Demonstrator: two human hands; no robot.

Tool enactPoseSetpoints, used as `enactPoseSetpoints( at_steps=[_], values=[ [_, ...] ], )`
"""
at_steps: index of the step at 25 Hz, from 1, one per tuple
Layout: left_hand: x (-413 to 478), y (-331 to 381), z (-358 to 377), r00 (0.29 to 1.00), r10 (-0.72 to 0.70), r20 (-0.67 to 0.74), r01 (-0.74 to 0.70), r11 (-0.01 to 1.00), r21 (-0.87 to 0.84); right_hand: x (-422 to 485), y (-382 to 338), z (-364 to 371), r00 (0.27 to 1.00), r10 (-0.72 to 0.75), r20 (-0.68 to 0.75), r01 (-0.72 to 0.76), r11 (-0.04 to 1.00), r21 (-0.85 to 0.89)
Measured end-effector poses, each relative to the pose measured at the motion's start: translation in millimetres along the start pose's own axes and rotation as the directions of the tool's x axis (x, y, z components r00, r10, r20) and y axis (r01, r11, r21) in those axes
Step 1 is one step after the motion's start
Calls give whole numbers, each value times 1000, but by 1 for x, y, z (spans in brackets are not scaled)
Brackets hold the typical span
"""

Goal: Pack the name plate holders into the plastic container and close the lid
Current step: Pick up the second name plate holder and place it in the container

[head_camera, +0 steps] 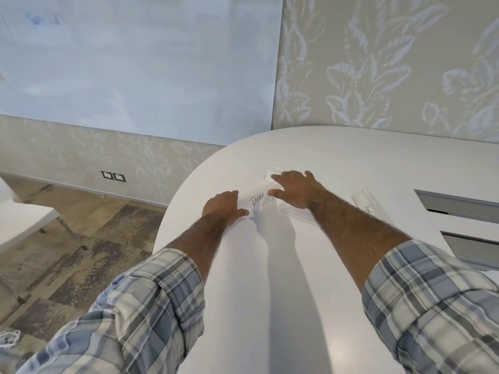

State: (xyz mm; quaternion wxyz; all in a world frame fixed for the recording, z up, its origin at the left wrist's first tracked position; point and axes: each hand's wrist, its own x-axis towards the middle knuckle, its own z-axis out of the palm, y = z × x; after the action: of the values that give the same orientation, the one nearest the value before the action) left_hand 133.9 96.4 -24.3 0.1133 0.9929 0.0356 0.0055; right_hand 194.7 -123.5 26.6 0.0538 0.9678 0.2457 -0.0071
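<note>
A clear name plate holder [258, 200] with a handwritten card lies on the white table [270, 265] between my hands. My left hand [225, 207] grips its left end, fingers curled over the edge. My right hand [294, 188] rests on its right end, thumb against the plate and fingers spread toward another clear holder [272, 174] just behind. A third clear holder [367, 205] with writing lies to the right of my right forearm. No plastic container is in view.
The table's rounded edge curves off at the left, with carpeted floor [81, 238] below. Two grey cable hatches [459, 203] are set in the table at the right. A whiteboard [135, 63] and patterned wall stand behind.
</note>
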Motion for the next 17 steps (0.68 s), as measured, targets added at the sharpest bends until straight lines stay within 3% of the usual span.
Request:
enactPoseSetpoints(
  at_steps=[12, 17],
  values=[
    [24, 5, 16, 994, -108, -15, 101, 967, -233, 4, 3, 22, 998, 18, 68, -17, 1000, -13],
    [20, -4, 7, 996, -83, -38, 70, 963, -259, 6, -1, 19, 999, 5, 48, -5, 1000, 4]
  ],
)
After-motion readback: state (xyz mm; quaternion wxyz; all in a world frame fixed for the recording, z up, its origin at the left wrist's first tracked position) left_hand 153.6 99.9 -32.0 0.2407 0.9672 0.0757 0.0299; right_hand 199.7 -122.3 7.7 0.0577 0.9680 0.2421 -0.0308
